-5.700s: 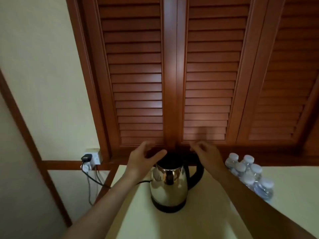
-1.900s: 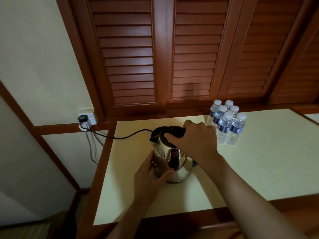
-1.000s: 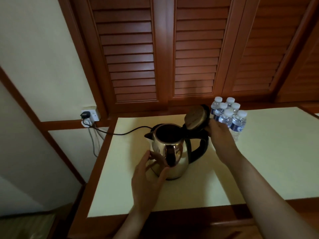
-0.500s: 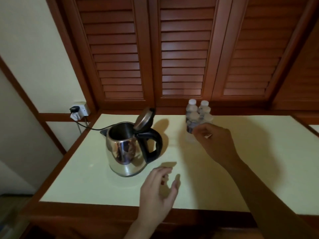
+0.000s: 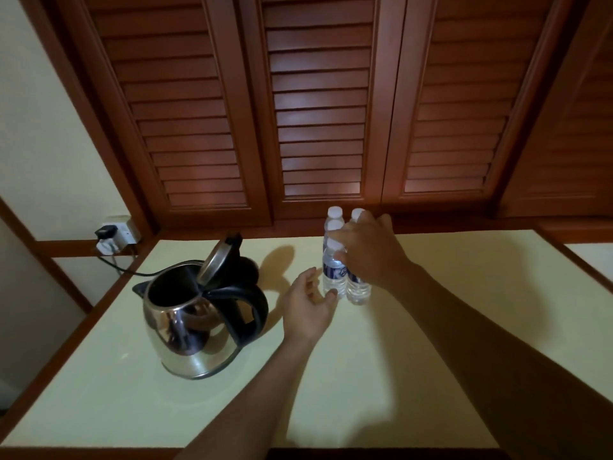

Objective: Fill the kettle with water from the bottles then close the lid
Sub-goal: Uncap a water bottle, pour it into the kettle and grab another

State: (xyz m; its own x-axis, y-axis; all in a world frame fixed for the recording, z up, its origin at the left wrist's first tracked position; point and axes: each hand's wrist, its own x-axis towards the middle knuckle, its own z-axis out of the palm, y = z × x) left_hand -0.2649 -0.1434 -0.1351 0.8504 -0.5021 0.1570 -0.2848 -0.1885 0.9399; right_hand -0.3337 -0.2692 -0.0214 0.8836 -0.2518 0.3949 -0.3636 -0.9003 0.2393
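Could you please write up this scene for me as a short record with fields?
kettle: steel, upright on the table
lid: tipped open, mouth uncovered
fill: inside looks dark; water level cannot be told
bottles: small, capped, standing together near the shutters, right of the kettle
right hand: fingers curled over the top of the front bottle
left hand: open, by that bottle's base; contact unclear
power: cord runs from the wall socket toward the kettle
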